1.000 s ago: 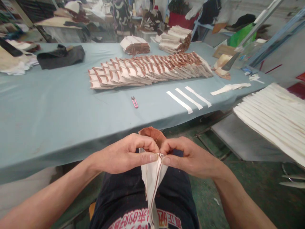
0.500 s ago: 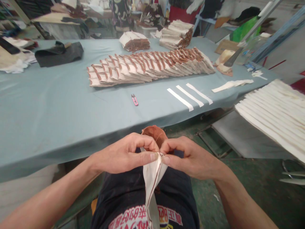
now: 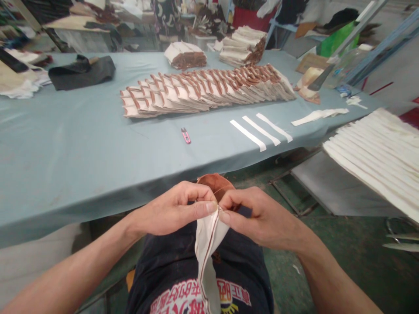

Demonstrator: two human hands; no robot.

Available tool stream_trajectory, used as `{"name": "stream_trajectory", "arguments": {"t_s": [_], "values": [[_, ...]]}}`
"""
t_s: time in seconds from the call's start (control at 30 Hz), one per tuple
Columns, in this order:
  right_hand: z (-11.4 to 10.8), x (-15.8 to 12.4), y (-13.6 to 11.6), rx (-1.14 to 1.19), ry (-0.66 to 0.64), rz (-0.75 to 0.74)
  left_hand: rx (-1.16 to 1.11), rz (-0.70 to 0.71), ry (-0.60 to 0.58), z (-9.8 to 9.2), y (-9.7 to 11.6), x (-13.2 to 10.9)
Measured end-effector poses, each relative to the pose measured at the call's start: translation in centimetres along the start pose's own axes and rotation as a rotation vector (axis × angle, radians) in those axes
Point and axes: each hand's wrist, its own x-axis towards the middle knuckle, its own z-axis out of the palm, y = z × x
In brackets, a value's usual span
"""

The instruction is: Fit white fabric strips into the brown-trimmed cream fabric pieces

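Observation:
Above my lap, a sewn fabric piece (image 3: 205, 244), white on one side with a brown seam edge, hangs down from my fingertips. Its brown part (image 3: 216, 183) bulges up behind the hands. My left hand (image 3: 183, 208) pinches the seam between thumb and forefinger. Right beside it, my right hand (image 3: 255, 216) pinches the same seam, the two thumbs nearly touching. What lies directly under the fingertips is hidden. On the table ahead lie pink thread snips (image 3: 186, 136), apart from both hands.
A long overlapping row of white and brown pieces (image 3: 196, 93) lies across the blue-covered table (image 3: 81, 157). Two more stacks (image 3: 185, 56) stand behind it. White strips (image 3: 248, 135) lie near the front edge. At right is a pile of white fabric (image 3: 376, 152); at left, dark cloth (image 3: 81, 74).
Both hands keep their pinch on the seam, with slight finger shifts. The white flap has turned a little, and the brown part has moved slightly right.

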Motion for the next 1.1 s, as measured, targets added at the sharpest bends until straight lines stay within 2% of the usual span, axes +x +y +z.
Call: {"name": "stream_trajectory", "arguments": {"t_s": [0.43,0.7,0.83,0.93,1.1], "values": [[1.1,0.4,-0.4,0.123,0.051,0.084,-0.016,-0.016,0.067,0.5,-0.4,-0.5],[1.0,0.7,-0.6,0.105,0.043,0.159,0.136,-0.063,0.186,1.0,0.6,-0.9],[1.7,0.7,-0.5,0.211,0.04,0.215,0.219,-0.033,0.191,0.9,0.5,-1.1],[2.4,0.5,-0.5,0.211,0.1,0.222,0.303,0.006,0.206,0.9,0.0,-1.2],[3.1,0.3,-0.7,0.209,0.144,0.213,0.257,0.033,0.122,0.7,-0.1,-1.4]]}}
